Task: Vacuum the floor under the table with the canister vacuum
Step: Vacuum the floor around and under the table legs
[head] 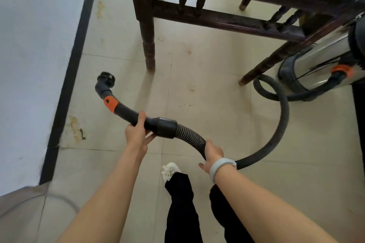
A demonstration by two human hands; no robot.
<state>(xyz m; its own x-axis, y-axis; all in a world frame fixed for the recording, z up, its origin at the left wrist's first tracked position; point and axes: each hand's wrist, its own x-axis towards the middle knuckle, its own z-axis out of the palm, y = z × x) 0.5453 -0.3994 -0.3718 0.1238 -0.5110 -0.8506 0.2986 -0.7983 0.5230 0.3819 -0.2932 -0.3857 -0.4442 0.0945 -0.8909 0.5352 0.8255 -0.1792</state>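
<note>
My left hand (136,132) grips the vacuum's rigid handle tube (138,117); my right hand (212,155) clasps the ribbed hose (192,136). The brush nozzle (105,79) hangs left of the table leg (148,45), the canister (324,65) to its right.

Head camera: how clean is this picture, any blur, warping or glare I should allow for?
Head view: wide-angle warping bends the wall and baseboard near the edges; the lower-left corner is smeared; soft daylight throws a faint shadow from the table leg; the shiny canister shows bright reflections; the nozzle, left hand and right hand are reasonably sharp.
</note>
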